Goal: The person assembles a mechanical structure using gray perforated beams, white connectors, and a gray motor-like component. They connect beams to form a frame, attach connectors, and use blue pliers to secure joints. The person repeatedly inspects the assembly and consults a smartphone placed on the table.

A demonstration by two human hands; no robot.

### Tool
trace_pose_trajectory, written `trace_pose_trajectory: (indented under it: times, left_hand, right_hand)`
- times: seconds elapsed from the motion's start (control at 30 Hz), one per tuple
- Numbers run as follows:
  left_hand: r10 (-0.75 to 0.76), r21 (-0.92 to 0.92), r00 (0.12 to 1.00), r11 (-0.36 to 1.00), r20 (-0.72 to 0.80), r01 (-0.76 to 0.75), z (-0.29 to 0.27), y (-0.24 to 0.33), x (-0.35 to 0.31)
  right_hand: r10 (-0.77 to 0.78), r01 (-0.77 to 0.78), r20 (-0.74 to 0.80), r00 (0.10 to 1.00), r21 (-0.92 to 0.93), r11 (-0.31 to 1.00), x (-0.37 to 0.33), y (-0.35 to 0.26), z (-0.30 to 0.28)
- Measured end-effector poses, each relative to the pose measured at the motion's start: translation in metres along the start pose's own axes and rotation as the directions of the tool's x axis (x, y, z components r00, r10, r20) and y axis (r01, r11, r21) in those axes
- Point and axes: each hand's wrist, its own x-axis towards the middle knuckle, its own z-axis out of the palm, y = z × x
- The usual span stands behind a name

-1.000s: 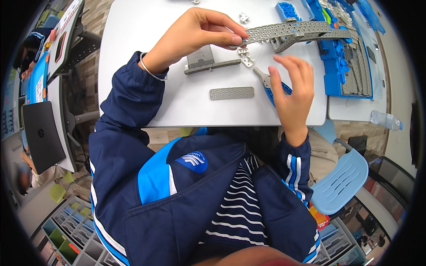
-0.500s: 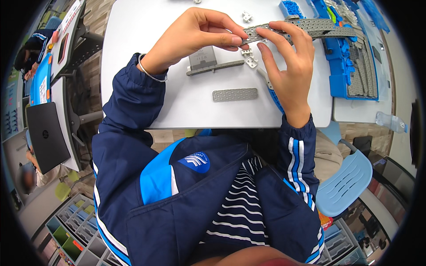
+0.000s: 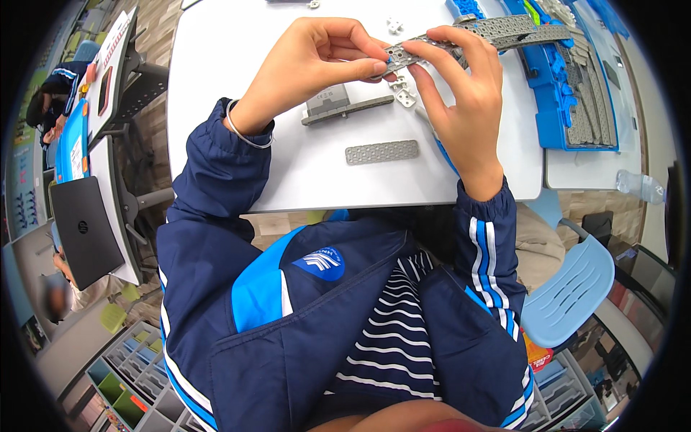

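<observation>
Both my hands are raised over the white table around a long grey perforated plastic beam assembly [image 3: 497, 29]. My left hand [image 3: 317, 61] pinches at its left end, where a tiny blue connector pin [image 3: 389, 60] shows by the fingertips. With fingers curled over the beam and thumb beneath, my right hand [image 3: 464, 86] steadies it farther right. Below lie a grey flat plate [image 3: 381, 152] with holes and a grey bar [image 3: 348, 109] against a grey box-shaped module [image 3: 327, 97]. Small white connector blocks [image 3: 403, 92] sit just under the beam.
A blue parts tray [image 3: 548, 129] with grey beams stands at the right of the table [image 3: 288, 180]. Beyond it lies a clear plastic bottle [image 3: 639, 187]. A light-blue chair [image 3: 568, 288] is at the lower right. Leftward are a black laptop [image 3: 86, 227] and another person [image 3: 54, 101].
The view has shifted slightly. My left fingers have moved a little on the beam's end, and the blue pin now shows there. My right hand keeps its hold.
</observation>
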Motion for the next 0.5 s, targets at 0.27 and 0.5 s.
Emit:
trace_pose_trajectory:
  times: [0.27,0.5]
  left_hand:
    - [-0.037,-0.023,0.999,0.999,0.007,0.037,0.003,0.004,-0.001]
    - [-0.072,-0.085,0.997,0.994,0.023,0.074,0.005,0.007,0.0]
  right_hand:
    - [0.006,0.002,-0.052,0.999,0.147,0.989,-0.002,-0.008,0.006]
    - [0.034,-0.028,-0.102,0.994,0.06,0.998,-0.007,-0.024,0.002]
